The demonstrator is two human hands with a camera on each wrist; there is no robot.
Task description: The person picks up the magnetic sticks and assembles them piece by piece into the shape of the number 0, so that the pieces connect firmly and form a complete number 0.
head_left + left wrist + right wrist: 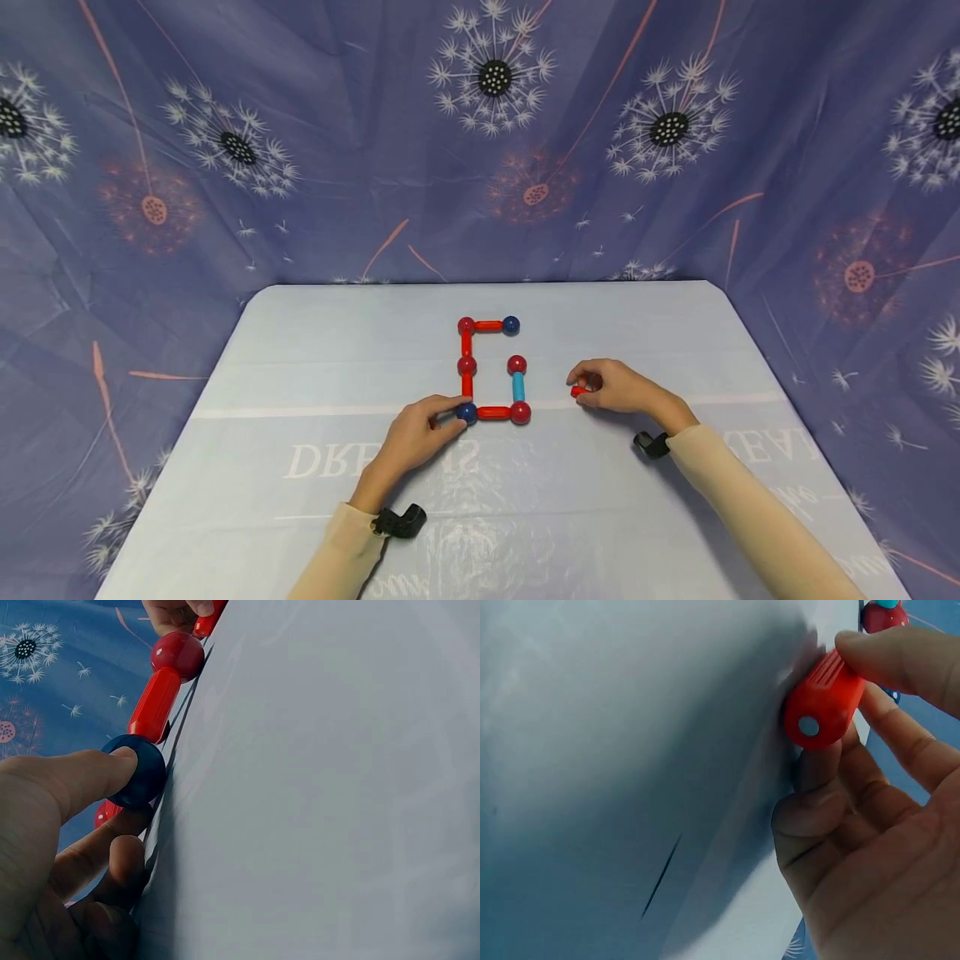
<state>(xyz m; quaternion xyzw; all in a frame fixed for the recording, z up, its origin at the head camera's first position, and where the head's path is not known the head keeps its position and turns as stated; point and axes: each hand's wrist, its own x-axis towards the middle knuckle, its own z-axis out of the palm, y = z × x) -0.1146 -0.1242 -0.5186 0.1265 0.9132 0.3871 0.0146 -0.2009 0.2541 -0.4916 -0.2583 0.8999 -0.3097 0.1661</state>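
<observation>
A figure of magnetic rods and balls lies flat on the table, shaped like a 6 with a gap at its right side. My left hand (423, 433) pinches the dark blue ball (142, 771) at its lower left corner between thumb and fingers. From that ball a red rod (493, 413) runs right to a red ball (521, 412). There a light blue rod (518, 387) leads up to another red ball (517, 364). Right of the figure, my right hand (618, 387) holds a loose red rod (821, 705) between thumb and fingers, its silvery end showing in the right wrist view.
The figure's left side has red rods and a middle red ball (467, 365). Its top red rod (489, 326) ends in a second dark blue ball (512, 325). A white cloth with lettering covers the table (300, 350), and a purple dandelion-patterned curtain (337, 167) hangs behind.
</observation>
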